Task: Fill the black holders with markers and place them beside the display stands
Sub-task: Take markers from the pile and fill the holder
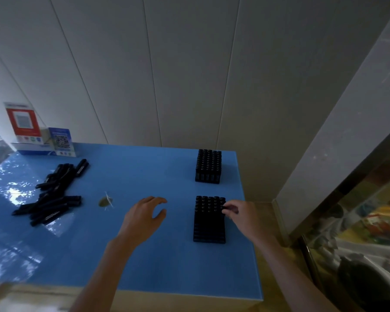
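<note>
— What sits left?
— Display stands (41,136) at the far-left edge, loose markers (52,194) nearby. Left hand (144,218) spread over bare blue table (126,172).
— Right?
— Right hand (241,216) pinches a marker in the near holder (209,219); far holder (208,165) hugs the right edge.

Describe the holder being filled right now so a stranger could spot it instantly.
Find the blue table and follow its right edge. Two black holders stand there; pick the near holder, closest to the person. Unlike the far holder, it has the right hand at its top.
</note>
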`<state>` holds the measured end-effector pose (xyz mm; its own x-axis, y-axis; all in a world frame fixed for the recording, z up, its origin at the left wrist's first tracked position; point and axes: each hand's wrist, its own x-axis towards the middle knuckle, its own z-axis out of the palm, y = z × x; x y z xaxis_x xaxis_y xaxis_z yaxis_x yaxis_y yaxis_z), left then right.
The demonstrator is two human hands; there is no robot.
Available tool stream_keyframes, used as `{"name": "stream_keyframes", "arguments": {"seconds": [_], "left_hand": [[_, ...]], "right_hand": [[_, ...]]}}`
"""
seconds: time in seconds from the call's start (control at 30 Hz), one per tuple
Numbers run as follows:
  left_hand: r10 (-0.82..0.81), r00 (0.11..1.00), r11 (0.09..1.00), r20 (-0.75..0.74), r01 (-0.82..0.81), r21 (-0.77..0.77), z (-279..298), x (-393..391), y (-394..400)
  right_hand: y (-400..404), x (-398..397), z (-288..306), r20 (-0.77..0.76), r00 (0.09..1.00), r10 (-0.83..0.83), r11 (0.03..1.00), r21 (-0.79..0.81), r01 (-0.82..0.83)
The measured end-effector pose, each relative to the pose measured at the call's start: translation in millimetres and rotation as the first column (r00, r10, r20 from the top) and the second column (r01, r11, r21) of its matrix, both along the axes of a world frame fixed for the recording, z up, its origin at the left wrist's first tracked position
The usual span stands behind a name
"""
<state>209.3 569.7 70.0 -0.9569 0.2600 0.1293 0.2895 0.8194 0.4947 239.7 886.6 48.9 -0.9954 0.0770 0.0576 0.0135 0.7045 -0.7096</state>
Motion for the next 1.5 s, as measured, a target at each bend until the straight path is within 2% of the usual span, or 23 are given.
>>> {"name": "stream_keyframes", "arguments": {"seconds": [0.3, 0.67, 0.83, 0.93, 1.03, 1.2, 1.5], "left_hand": [[0.027, 0.998, 0.999, 0.059, -0.030, 0.035, -5, 2, -18], [0.042, 0.996, 0.997, 0.078, -0.047, 0.062, -2, 10, -11], [0.059, 0.995, 0.990, 0.081, -0.069, 0.120, 6, 16, -7], [0.084, 0.994, 0.984, 0.066, -0.093, 0.151, 15, 21, -4], [0.105, 0.994, 0.985, 0.033, -0.109, 0.135, 26, 29, -7], [0.204, 0.979, 0.979, 0.001, -0.204, 0.015, 44, 51, -26], [0.358, 0.933, 0.926, -0.017, -0.353, 0.130, 54, 96, -109]], "right_hand": [[-2, -1, -18, -0.037, 0.999, -0.026, 0.998, 0.052, 0.028], [5, 0, -28, -0.045, 0.998, 0.048, 0.986, 0.164, -0.040], [7, 6, -17, -0.069, 0.996, 0.059, 0.972, 0.233, -0.041], [1, 5, -2, -0.073, 0.990, 0.124, 0.964, 0.244, -0.102], [-16, 1, 18, -0.069, 0.978, 0.198, 0.956, 0.235, -0.177], [-68, -5, 48, -0.138, 0.936, 0.324, 0.927, 0.241, -0.286], [-173, -5, 63, -0.178, 0.866, 0.467, 0.878, 0.210, -0.431]]}}
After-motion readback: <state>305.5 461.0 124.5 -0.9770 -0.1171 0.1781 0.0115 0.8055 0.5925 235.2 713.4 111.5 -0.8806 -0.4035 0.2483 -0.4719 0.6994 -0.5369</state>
